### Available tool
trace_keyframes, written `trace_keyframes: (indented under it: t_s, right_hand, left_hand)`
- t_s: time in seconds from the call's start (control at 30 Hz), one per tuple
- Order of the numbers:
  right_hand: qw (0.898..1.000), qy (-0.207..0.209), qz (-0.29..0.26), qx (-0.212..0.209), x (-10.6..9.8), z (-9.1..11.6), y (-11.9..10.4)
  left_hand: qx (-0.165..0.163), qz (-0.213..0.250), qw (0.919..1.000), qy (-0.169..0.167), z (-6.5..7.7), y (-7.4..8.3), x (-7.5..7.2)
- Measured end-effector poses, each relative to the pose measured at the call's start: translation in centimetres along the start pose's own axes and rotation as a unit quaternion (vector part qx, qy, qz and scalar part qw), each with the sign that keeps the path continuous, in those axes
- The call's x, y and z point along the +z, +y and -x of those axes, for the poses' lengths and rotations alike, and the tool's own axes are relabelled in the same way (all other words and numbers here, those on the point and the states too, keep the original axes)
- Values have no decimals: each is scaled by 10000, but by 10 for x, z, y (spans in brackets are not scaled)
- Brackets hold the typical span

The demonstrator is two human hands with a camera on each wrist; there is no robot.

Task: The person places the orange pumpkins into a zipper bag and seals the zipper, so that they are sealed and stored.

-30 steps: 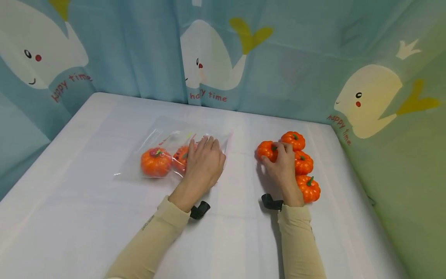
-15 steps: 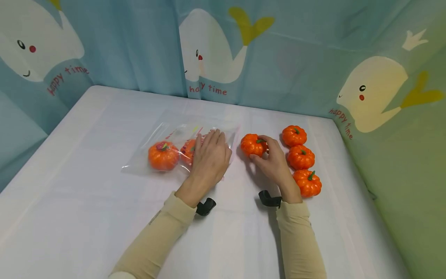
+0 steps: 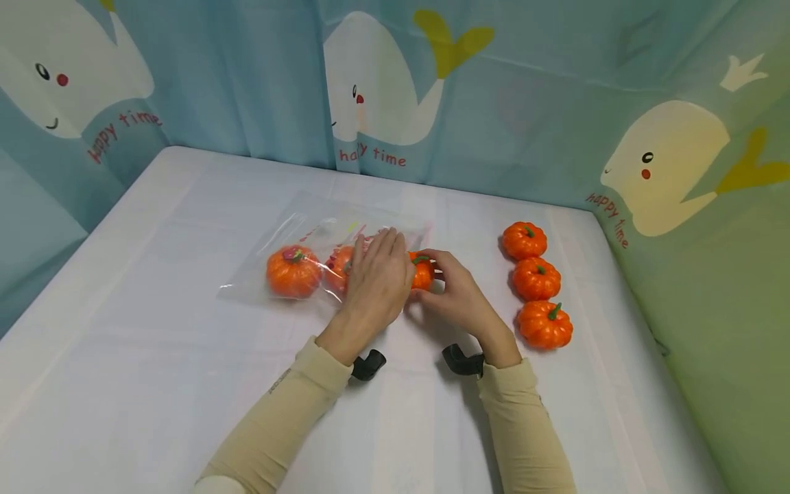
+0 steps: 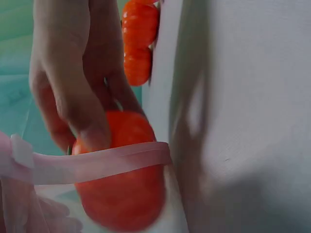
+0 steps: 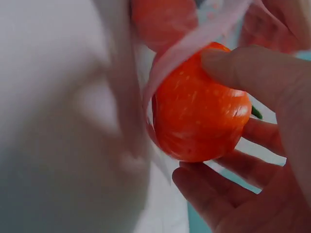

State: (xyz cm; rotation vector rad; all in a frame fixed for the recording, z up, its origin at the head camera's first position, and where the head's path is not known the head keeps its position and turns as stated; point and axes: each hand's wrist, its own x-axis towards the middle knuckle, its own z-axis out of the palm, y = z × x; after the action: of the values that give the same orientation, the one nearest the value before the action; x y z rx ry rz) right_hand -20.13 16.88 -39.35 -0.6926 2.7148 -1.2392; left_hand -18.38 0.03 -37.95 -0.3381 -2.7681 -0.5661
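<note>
A clear zip bag (image 3: pixel 247 278) lies on the table with two small orange pumpkins (image 3: pixel 293 273) inside. My left hand (image 3: pixel 378 283) is over the bag's right end and holds its mouth edge up; its thumb is hidden in the head view. The pink zip strip (image 4: pixel 102 164) of the mouth arches across a third pumpkin (image 5: pixel 197 114). My right hand (image 3: pixel 459 302) grips that pumpkin from the right, thumb on one side and fingers on the other. Its front part is within the bag's mouth, close to a bagged pumpkin (image 5: pixel 163 22).
Three more pumpkins stand in a row at the right: a far one (image 3: pixel 524 240), a middle one (image 3: pixel 536 278) and a near one (image 3: pixel 545 325). Behind the white table (image 3: pixel 154 384) hangs a blue curtain (image 3: pixel 247 82) with whale prints.
My right hand has taken a pumpkin from beside the row and moved it left into the bag's mouth. The left hand has stayed at the bag's right end.
</note>
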Motion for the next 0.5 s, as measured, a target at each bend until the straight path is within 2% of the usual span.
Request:
trace_keyframes:
  t_s: [0.17,0.33,0.5]
  right_hand:
    - [9985,-378,-389,-105,10,-1,-1]
    - [9915,-894,-937,-107,12,0,3]
    - [9885,-1081,-1053,-104,10,0,6]
  left_hand:
    - [164,-117,9997,163,2,3,5]
    - [171,-207,9991,341,4,3,7]
    - [197,-246,9985,451,4,3,8]
